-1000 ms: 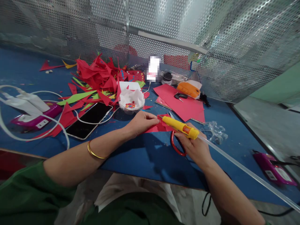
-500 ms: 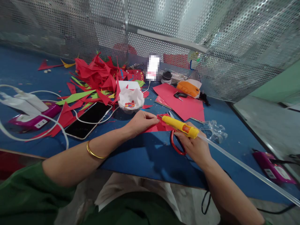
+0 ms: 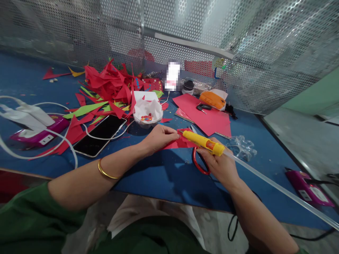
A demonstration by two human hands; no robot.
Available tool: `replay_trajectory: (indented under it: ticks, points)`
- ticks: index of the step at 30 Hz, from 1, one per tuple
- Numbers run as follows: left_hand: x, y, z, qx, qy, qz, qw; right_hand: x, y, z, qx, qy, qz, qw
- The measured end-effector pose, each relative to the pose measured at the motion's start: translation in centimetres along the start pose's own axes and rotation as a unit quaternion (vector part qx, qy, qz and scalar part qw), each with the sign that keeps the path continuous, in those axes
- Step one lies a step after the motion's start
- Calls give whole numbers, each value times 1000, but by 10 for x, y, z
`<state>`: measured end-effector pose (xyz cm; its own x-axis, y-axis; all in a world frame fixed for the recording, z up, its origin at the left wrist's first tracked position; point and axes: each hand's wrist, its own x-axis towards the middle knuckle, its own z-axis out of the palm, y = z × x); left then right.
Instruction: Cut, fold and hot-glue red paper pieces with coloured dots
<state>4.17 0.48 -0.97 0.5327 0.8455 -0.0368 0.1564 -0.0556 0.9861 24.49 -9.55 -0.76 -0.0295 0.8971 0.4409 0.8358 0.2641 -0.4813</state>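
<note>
My right hand (image 3: 219, 162) is wrapped round a yellow hot glue gun (image 3: 202, 141), with a long clear glue stick (image 3: 280, 188) trailing out of its back end. The nozzle points left, right at a piece of red paper (image 3: 184, 141) near the tabletop. My left hand (image 3: 160, 138) pinches that paper at its left side, fingertips close to the nozzle. Partly hidden behind the glue gun and my right hand lie scissors with a red handle (image 3: 197, 164); their blade tips show above the gun.
Left of centre are a paper-lined bowl (image 3: 147, 120), a black-screened phone (image 3: 102, 135), white cables and a heap of red scraps (image 3: 111, 83). Red sheets (image 3: 209, 118) with small black-handled snips (image 3: 204, 107) lie at the back right. Purple power strips (image 3: 308, 188) sit at both sides. A perforated metal panel (image 3: 106, 35) stands behind.
</note>
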Motion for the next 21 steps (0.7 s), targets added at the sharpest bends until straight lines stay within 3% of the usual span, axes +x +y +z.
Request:
replay_trajectory:
  ticks: [21]
  points:
    - [-1,0,0,-4,-9,-7,1000,0,-1,-1,-12,7,11,1000]
